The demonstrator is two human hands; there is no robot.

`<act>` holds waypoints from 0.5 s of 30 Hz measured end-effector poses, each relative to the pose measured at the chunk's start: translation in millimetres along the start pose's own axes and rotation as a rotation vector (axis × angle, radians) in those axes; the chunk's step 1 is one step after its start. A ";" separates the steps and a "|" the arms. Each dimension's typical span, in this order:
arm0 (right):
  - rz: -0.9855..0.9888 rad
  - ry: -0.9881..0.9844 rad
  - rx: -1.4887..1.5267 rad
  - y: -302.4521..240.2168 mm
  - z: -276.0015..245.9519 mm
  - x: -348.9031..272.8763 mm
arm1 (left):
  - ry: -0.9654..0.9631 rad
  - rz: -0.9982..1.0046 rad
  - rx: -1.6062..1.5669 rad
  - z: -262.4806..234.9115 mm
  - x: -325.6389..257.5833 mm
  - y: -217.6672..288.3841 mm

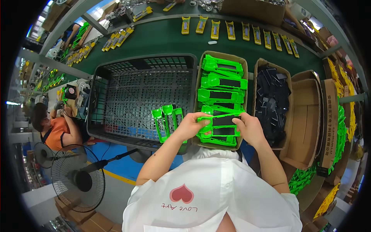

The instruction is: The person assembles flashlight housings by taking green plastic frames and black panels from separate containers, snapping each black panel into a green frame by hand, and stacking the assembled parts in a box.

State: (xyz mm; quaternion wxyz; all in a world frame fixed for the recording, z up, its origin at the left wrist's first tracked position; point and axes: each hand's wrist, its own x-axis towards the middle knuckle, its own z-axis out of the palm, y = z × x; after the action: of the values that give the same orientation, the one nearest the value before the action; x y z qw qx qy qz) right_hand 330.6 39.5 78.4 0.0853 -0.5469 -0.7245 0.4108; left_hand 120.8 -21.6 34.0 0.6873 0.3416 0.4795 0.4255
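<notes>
Between my two hands is a bright green plastic housing with a dark rectangular panel (222, 121) in its window. My left hand (191, 125) grips its left end, and my right hand (250, 127) pinches the right end, thumb on top near the panel. The piece is held over the near part of a cardboard box (201, 73), where several similar green housings (228, 82) are stacked, some with dark panels showing. To the right, a second cardboard box holds a heap of loose black panels (272, 102).
Left of the box stands a black plastic crate (143, 96) with several green housings (167, 120). Beyond, yellow-and-grey pieces (230, 30) line a green belt (154, 46). An open carton (303, 116) stands at right. A fan (79, 179) and a seated person (62, 129) are at left.
</notes>
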 end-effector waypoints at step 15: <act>-0.158 0.071 -0.301 -11.6 -4.1 0.3 | 0.104 0.002 -0.035 7.0 0.3 -4.5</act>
State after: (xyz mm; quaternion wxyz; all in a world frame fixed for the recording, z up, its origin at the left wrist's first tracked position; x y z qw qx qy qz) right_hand 324.4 41.0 88.9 0.0598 -0.5091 -0.8151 0.2700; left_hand 128.6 -23.6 32.0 0.6670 0.3074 0.5067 0.4515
